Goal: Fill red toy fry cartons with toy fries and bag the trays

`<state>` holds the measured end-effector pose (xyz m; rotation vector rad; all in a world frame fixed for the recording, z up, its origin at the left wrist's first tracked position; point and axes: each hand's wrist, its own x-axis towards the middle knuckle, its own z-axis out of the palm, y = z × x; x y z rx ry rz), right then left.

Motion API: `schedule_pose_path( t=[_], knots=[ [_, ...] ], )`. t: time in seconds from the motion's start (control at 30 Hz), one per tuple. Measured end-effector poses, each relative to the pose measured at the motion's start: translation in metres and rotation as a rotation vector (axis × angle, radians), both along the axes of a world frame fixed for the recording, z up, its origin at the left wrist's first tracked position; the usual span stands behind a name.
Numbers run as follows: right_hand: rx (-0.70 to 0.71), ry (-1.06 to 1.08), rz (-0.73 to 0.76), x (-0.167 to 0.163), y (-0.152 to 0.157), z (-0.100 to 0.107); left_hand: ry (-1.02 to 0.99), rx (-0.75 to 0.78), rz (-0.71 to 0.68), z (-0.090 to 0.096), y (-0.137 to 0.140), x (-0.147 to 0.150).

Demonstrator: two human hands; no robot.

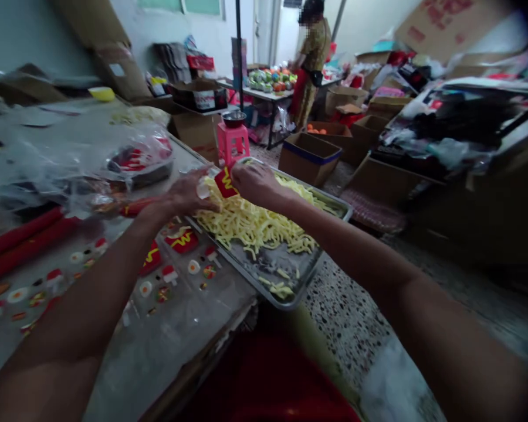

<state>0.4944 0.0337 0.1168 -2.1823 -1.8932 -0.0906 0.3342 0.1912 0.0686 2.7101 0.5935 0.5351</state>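
Note:
My right hand (257,183) is closed on a small red french fry box (226,183) with a yellow zigzag mark. It is over a heap of pale yellow toy-like fries (255,223) on a metal tray (250,281). My left hand (187,192) reaches to the tray's left side, thumb and fingers apart at the edge of the heap. A small whitish piece (203,189) shows between them; whether it is gripped is unclear. Two more red boxes, one a flat-looking box (182,239), lie on the table beside my left forearm.
Small food-shaped pieces, such as a fried egg (193,267), lie in groups on the plastic-covered table (189,328). Clear bags (70,158) cover its far left. A pink stool (232,140) and cardboard boxes (308,158) stand beyond the tray. A person (312,58) stands at a back table.

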Motion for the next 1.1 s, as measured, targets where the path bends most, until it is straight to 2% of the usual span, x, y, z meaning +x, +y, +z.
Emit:
schedule_pose_path(
  t=[0.1,0.2,0.27,0.33,0.4,0.43,0.57,0.63,0.7,0.8,0.9,0.97,1.0,1.1],
  knots=[
    [-0.027,0.039,0.168,0.000,-0.029,0.008,-0.074,0.062,-0.022,0.010,-0.068,0.018],
    [-0.035,0.084,0.214,0.016,-0.066,0.004,-0.065,0.049,0.147,0.009,-0.114,0.015],
    [-0.060,0.115,0.137,0.041,-0.096,-0.010,-0.017,-0.027,0.308,0.001,-0.125,0.000],
    [-0.152,0.156,0.052,0.068,-0.125,-0.032,0.035,-0.099,0.469,-0.007,-0.127,-0.019],
    [-0.252,0.187,0.009,0.088,-0.147,-0.057,0.060,-0.120,0.526,-0.015,-0.132,-0.032],
    [-0.273,0.194,0.011,0.092,-0.155,-0.069,0.060,-0.119,0.487,-0.018,-0.138,-0.035],
    [-0.272,0.094,0.106,0.085,-0.168,-0.098,0.015,-0.096,0.158,-0.027,-0.169,-0.025],
    [-0.315,0.012,0.141,0.075,-0.168,-0.107,0.004,-0.063,0.091,-0.031,-0.180,-0.018],
    [-0.326,0.010,0.178,0.070,-0.169,-0.116,0.018,-0.046,0.081,-0.035,-0.183,-0.017],
    [-0.260,0.240,0.213,0.076,-0.174,-0.124,0.055,-0.059,0.080,-0.043,-0.180,-0.026],
    [-0.122,0.512,-0.005,0.095,-0.183,-0.120,0.071,-0.095,0.079,-0.047,-0.176,-0.038],
    [-0.032,0.566,-0.144,0.103,-0.189,-0.113,0.064,-0.114,0.096,-0.047,-0.173,-0.042],
    [-0.017,0.565,-0.139,0.104,-0.191,-0.109,0.058,-0.118,0.106,-0.048,-0.172,-0.042],
    [-0.073,0.481,0.056,0.087,-0.192,-0.102,0.057,-0.105,0.108,-0.047,-0.172,-0.036]
  ],
)
